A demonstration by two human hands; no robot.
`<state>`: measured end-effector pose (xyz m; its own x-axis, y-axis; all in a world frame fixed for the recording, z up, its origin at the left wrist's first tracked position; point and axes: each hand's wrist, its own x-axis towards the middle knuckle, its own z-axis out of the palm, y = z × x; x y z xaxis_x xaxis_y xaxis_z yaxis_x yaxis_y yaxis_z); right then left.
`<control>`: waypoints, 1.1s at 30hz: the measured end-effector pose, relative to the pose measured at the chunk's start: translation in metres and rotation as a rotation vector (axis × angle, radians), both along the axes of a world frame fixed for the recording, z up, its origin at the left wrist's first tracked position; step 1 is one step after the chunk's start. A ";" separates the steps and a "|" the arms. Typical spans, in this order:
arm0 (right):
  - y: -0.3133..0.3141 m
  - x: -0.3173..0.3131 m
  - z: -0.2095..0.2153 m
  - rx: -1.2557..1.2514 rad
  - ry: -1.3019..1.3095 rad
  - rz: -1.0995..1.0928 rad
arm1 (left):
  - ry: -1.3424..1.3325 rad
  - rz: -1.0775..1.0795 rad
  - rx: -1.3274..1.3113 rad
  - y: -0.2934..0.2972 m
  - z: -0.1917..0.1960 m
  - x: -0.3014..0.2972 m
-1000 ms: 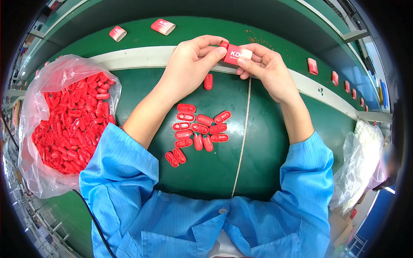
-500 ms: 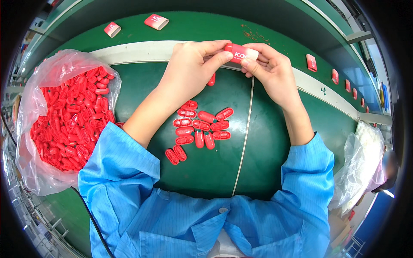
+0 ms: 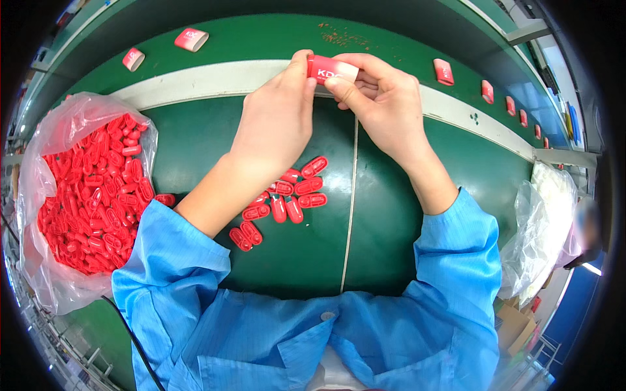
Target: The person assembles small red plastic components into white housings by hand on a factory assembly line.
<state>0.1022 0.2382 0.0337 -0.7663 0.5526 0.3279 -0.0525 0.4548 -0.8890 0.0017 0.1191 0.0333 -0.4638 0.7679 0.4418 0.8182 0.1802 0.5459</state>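
My left hand (image 3: 277, 120) and my right hand (image 3: 385, 101) meet at the far edge of the green mat, both gripping one small red and white plastic case (image 3: 329, 68) between fingertips. Below my left wrist, several loose red oval caps (image 3: 297, 192) lie on the green work surface (image 3: 385, 221). Blue sleeves cover both forearms.
A clear plastic bag (image 3: 39, 215) full of red caps sits at the left. More red and white cases (image 3: 191, 39) lie spaced along the green conveyor belt (image 3: 261, 36) beyond a white strip. Another clear bag (image 3: 544, 234) with white parts sits at the right.
Both hands have moved farther away toward the white strip with the case. The cases on the belt have shifted leftward.
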 end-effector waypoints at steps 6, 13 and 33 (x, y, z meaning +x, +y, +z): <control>0.075 -0.006 0.016 0.229 -0.304 -0.047 | -0.392 -0.046 0.013 0.042 -0.009 -0.077; 0.140 0.049 0.019 0.680 -0.776 -0.276 | 0.534 0.168 0.084 0.032 -0.023 -0.123; 0.006 0.003 0.010 -0.555 -0.229 0.231 | -1.168 -0.265 0.115 -0.015 -0.005 -0.038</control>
